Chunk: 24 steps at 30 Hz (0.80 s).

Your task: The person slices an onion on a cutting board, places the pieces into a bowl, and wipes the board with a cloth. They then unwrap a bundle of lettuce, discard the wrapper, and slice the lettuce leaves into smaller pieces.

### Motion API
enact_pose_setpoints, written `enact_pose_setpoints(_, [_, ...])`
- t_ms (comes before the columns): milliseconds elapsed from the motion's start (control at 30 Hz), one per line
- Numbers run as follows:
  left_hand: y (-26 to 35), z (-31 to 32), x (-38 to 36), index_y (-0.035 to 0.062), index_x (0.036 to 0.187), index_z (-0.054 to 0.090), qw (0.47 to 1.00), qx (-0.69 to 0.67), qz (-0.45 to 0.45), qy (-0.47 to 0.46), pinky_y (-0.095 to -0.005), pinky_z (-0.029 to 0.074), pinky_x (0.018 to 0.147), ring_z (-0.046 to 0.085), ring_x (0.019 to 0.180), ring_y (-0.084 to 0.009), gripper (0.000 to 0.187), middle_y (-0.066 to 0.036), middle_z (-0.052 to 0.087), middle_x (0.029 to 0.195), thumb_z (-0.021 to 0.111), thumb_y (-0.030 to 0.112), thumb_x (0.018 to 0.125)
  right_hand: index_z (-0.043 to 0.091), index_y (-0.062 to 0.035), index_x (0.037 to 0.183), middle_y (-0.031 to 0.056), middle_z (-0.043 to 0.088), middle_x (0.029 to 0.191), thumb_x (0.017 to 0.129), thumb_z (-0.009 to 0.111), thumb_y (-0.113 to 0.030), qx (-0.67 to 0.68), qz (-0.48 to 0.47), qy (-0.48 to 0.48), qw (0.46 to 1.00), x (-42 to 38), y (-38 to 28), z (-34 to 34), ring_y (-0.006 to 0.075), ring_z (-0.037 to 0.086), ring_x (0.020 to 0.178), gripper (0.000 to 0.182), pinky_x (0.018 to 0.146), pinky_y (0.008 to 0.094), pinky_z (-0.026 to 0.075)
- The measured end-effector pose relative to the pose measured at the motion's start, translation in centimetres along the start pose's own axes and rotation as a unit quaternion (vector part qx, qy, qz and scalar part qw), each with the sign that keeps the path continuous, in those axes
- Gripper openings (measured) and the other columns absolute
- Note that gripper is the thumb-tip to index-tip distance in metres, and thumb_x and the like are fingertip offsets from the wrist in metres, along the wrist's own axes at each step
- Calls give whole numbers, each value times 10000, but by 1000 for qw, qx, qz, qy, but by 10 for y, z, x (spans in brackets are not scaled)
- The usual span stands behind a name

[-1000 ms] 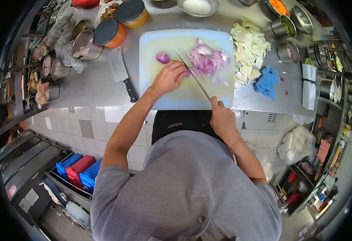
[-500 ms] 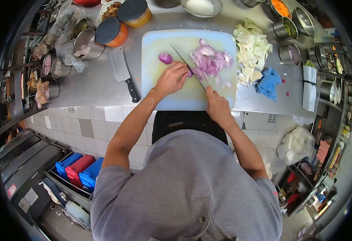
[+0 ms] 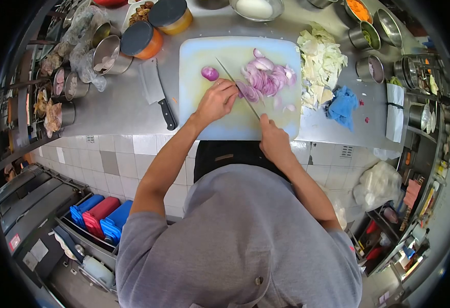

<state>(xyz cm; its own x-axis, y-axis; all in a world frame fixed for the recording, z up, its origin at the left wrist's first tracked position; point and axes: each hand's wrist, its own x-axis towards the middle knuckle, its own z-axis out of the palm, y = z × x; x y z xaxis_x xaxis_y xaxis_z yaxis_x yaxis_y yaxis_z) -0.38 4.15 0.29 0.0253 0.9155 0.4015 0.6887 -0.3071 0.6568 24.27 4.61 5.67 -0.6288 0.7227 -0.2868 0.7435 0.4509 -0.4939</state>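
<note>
My right hand (image 3: 275, 137) is closed round the handle of a kitchen knife (image 3: 245, 100), whose long blade slants up and left across the white cutting board (image 3: 197, 49). Left of the blade, my left hand (image 3: 219, 101) has its fingers bent and pressed down on a red onion piece, mostly hidden under the fingertips and against the blade. Sliced red onion (image 3: 266, 78) spreads over the board to the right of the knife. Beyond my left hand lies another purple onion piece (image 3: 210, 73), touched by neither hand.
A cleaver (image 3: 153, 84) lies left of the board on the steel table (image 3: 102, 113). Shredded cabbage (image 3: 320, 61) and a blue cloth (image 3: 342, 108) are at the right. Lidded tubs (image 3: 142, 40) and metal bowls (image 3: 364, 37) stand along the far side.
The knife and my right hand have shifted slightly left. My left hand has edged left too, and more slices show beside the blade.
</note>
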Motion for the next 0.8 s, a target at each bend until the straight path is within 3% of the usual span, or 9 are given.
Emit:
enact_pose_setpoints(200, [-2, -2, 2, -23, 959, 725, 1000, 15, 13, 0, -420, 556, 888, 679, 948, -342, 152, -156, 710, 1008, 763, -59, 816, 428, -12, 1148, 250, 650, 971, 762, 713, 54, -19, 4, -30, 999, -2, -10, -20, 494, 705, 816, 485, 702, 557, 581])
enact_pose_setpoints(400, [-2, -2, -1, -31, 960, 721, 1000, 11, 14, 12, -422, 555, 897, 679, 954, -344, 159, -153, 708, 1012, 754, -80, 813, 430, -11, 1149, 240, 662, 937, 752, 707, 62, -15, -14, -13, 1000, 14, 2, 9, 505, 700, 826, 489, 728, 558, 583])
enact_pose_setpoints(500, [-2, -3, 0, -28, 958, 719, 1000, 8, 12, 11, -418, 553, 908, 679, 957, -342, 155, -152, 707, 1010, 748, -82, 816, 427, -16, 1142, 242, 659, 928, 777, 675, 65, -7, -21, -10, 1000, 11, 5, 0, 502, 692, 813, 449, 724, 566, 570])
enact_pose_setpoints(600, [-1, -4, -1, -17, 981, 716, 1000, 18, 5, -2, -421, 548, 927, 673, 991, -338, 163, -152, 704, 1032, 743, -59, 826, 410, -13, 1116, 274, 654, 889, 906, 591, 16, 57, -8, 18, 998, 6, 6, -2, 528, 653, 830, 279, 714, 611, 503])
enact_pose_setpoints(667, [-1, -7, 1, -4, 1031, 711, 999, 37, 2, -25, -435, 536, 954, 662, 1043, -341, 204, -152, 699, 1076, 747, -21, 831, 403, -10, 1111, 283, 651, 877, 928, 588, 0, 81, 7, 20, 997, 4, 3, -9, 535, 645, 831, 261, 712, 616, 491])
enact_pose_setpoints(800, [-6, -30, 11, 18, 1122, 674, 984, 131, -80, 90, -464, 510, 986, 604, 1129, -378, 334, -153, 664, 1169, 749, 40, 797, 407, -2, 1087, 268, 645, 866, 905, 604, 1, 88, -1, 31, 996, -6, -4, -15, 518, 651, 781, 268, 696, 597, 515])
